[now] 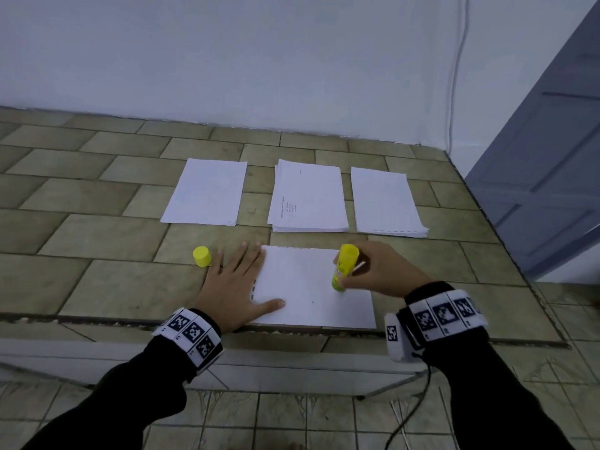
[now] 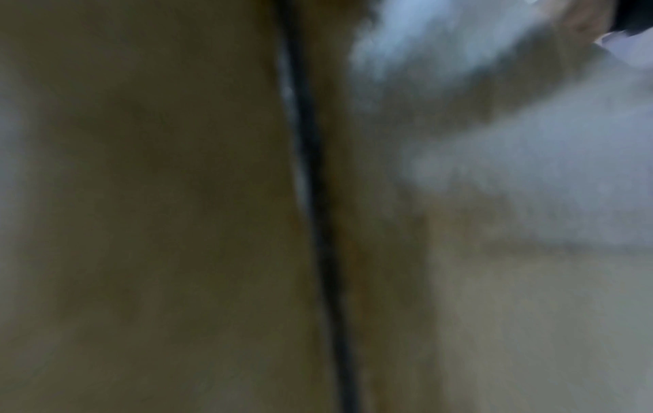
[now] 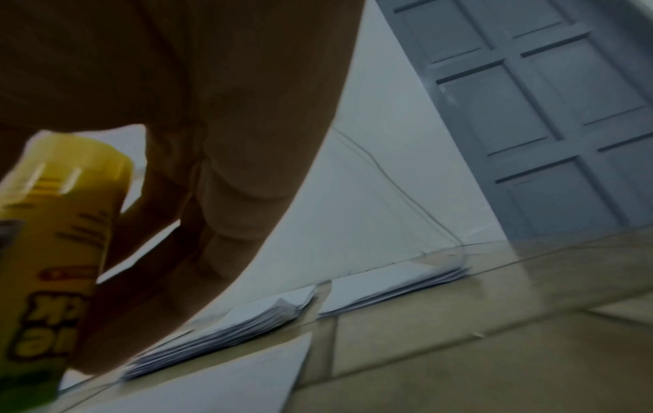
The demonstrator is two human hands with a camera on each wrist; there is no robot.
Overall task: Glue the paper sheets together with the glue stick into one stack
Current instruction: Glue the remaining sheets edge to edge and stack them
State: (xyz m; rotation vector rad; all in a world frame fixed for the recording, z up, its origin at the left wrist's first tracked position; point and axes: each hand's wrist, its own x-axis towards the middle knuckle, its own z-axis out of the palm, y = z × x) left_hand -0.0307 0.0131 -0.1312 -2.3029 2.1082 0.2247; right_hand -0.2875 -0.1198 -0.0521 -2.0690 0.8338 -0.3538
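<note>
Three paper piles (image 1: pixel 308 196) lie beyond the sheet (image 1: pixel 311 287); cap (image 1: pixel 202 256) beside flat left hand (image 1: pixel 232 287). Right hand (image 1: pixel 383 271) grips glue stick (image 1: pixel 344 266). Left wrist view blurred.

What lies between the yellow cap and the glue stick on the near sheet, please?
In the head view, the left hand lies flat between the cap and glue stick, pressing the near sheet.

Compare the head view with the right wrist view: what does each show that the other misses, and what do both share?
Head view only: the left hand pressed flat on the near sheet, the yellow cap standing beside it, and the far left pile. Right wrist view only: the lettering on the glue stick. Both show the right hand gripping the stick, the middle pile, right pile and grey door.
</note>
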